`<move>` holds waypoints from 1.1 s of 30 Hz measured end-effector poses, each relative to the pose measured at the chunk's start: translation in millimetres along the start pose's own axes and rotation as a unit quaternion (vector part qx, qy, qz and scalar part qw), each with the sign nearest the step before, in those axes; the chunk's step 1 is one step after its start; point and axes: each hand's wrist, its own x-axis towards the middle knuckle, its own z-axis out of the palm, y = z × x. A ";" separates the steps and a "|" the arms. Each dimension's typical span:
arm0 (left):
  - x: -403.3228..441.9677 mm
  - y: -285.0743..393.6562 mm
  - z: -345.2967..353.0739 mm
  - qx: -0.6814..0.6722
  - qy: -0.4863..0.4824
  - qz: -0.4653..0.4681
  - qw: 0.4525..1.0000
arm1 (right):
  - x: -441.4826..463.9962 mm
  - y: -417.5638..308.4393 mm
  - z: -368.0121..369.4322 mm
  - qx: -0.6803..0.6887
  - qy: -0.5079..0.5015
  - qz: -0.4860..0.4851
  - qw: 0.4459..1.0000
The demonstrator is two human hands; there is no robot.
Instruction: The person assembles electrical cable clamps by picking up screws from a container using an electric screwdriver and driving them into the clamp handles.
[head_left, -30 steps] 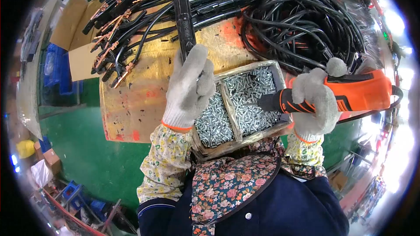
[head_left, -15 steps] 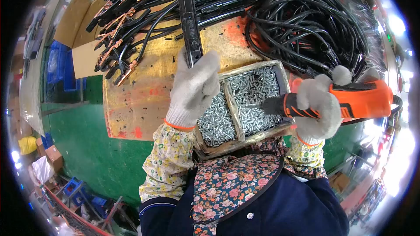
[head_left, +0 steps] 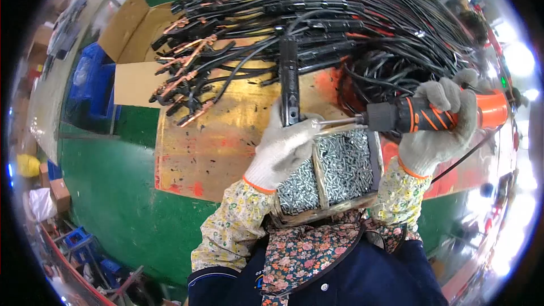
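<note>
Head view, from the left: blue bins (head_left: 93,82) lie beside an open cardboard box (head_left: 136,82), and next come clamps with copper-coloured jaws (head_left: 192,59), heaped at the far left part of the table (head_left: 198,153). The gloved left hand (head_left: 283,153) is closed around the lower end of a black handle (head_left: 289,76), thumb and fingers pressed together. The handle stands out beyond the hand, pointing away from the person, with a cable at its far end. Just below and to the right of that hand, a divided tray (head_left: 318,178) holds small metal pieces (head_left: 347,161). Above the tray, a metal bit (head_left: 340,121) reaches to the left hand's fingertips; whether it touches them is hard to tell. The bit belongs to an orange and black power driver (head_left: 416,115), gripped in the gloved right hand (head_left: 445,130), fingers wrapped over its body. Beyond the driver lie coiled black cables (head_left: 391,68).
</note>
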 end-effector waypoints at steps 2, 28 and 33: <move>2.2 1.3 -6.6 -0.017 -0.027 -0.022 0.999 | 4.2 19.7 -1.2 -0.013 -0.050 0.019 0.998; 12.0 -9.3 0.7 0.018 0.039 -0.026 0.999 | -12.3 54.5 39.9 -0.321 -0.093 0.103 0.937; 9.5 -3.5 -0.4 -0.020 0.030 -0.050 0.998 | -9.3 71.0 56.9 -0.382 -0.130 0.074 0.912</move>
